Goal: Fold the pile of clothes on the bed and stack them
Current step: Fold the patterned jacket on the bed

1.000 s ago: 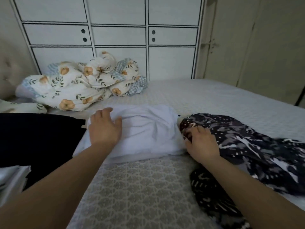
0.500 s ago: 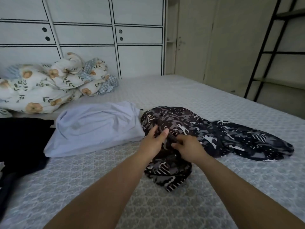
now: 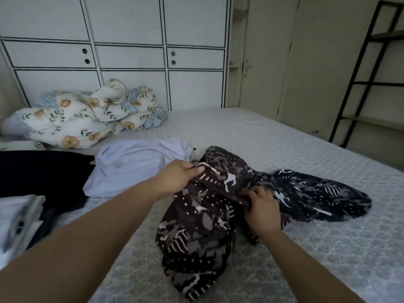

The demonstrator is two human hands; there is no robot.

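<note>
Patterned dark fabric point(image 3: 218, 215) fills the middle of your view, a brown-black garment printed with pale animals, dots and stripes, bunched on the bed point(image 3: 284, 149) with one end trailing off to the right and the near end hanging toward you in folds. Your left hand point(image 3: 178, 179) has it by an upper edge, thumb on top and fingers curled under the cloth, lifting that edge a little off the mattress. Your right hand point(image 3: 263, 209) grasps the same garment lower and to the right, fingers curled into a crumpled ridge of it. Just left of the garment, a pale blue folded piece point(image 3: 135, 165) lies on the bed, its right end touching the patterned cloth. Further left sits a black garment point(image 3: 41, 171), spread flat, its edge tucked against the blue one. At the lower left corner, blurred, you have a stack of white folded items point(image 3: 19, 219). Behind all this, a floral quilt point(image 3: 83, 119) is heaped by the white panelled wardrobe point(image 3: 131, 51), and a black ladder shelf point(image 3: 360, 84) stands at the far right.
</note>
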